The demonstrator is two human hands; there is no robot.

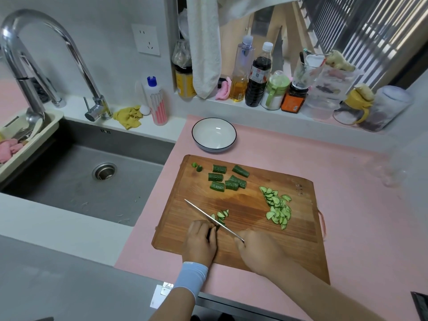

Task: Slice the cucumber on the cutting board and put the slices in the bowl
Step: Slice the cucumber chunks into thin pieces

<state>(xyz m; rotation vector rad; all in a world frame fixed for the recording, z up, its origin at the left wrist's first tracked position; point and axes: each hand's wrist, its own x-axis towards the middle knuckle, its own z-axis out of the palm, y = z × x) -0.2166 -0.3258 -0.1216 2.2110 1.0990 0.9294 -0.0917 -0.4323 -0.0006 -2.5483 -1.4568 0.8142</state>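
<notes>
**Halfway through the cucumber, knife down on the board**

My right hand (259,253) is wrapped around the knife (203,212). The handle is buried in my palm, and the thin, flat steel blade runs away from me at a slant, its edge down on the wooden cutting board (243,205). My left hand (201,240) sits just left of the blade, its fingers (203,225) curled down over a dark green cucumber piece (217,228) and pinning it against the board. Most of that piece is hidden under my knuckles. A pale blue ribbed sleeve (192,276) covers that wrist.

On the far side of the blade lie a few fresh slices (222,214), thin half-moons with pale flesh and a dark rind. To the right, well apart, a loose overlapping heap of half-moon slices (279,210) runs along the board. Towards the far edge lie short cucumber chunks (228,180) with glossy, bumpy skin, and two small end nubs (196,167) sit near the far left corner.

The board is brown with a straight striped grain and rounded corners. It lies on a smooth pink mat (347,205) covering the bench. Just beyond it stands the round white bowl (214,137), glazed and dark-rimmed. To the left are a matte steel sink (69,181) and a curved chrome faucet (34,16).
</notes>
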